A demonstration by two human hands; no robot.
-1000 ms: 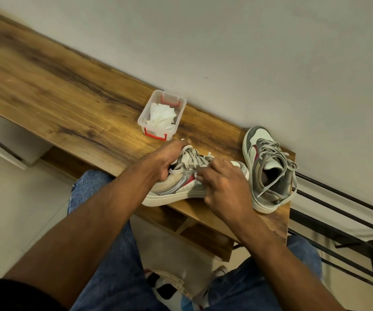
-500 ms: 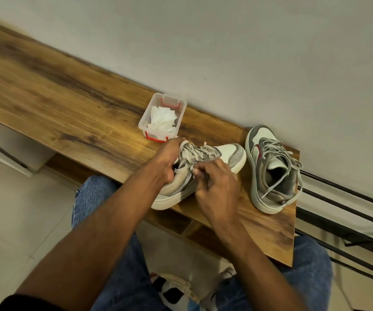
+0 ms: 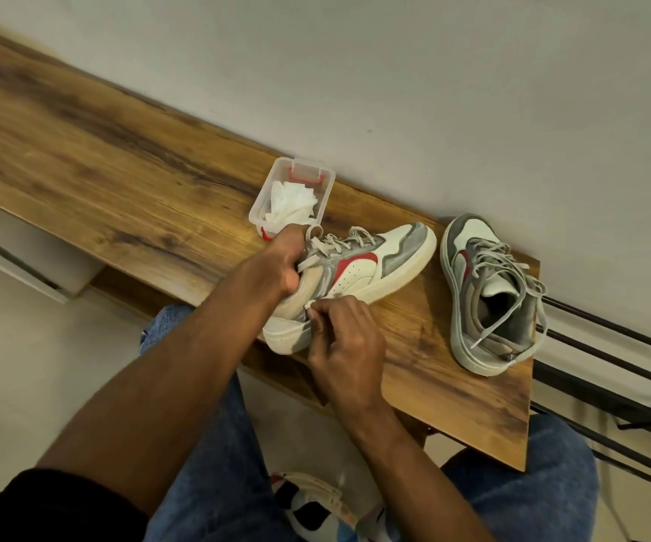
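Brace the white, grey and red leather sneaker [image 3: 359, 267], which lies tilted at the wooden desk's [image 3: 120, 170] near edge; the left hand [image 3: 277, 264] grip is clamped round its collar. The right hand [image 3: 343, 342] grip pinches a small white wipe [image 3: 310, 305] (barely visible), so rub the heel in short strokes.

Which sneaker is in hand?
The tilted sneaker beside the plastic box: left hand grips its collar, right hand pinches a white scrap at its heel. The other sneaker sits untouched.

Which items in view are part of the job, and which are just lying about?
In use: held sneaker, gripped by left hand; small white piece pinched by right hand near its heel.
Idle: second sneaker; clear box of tissues; wooden tabletop.
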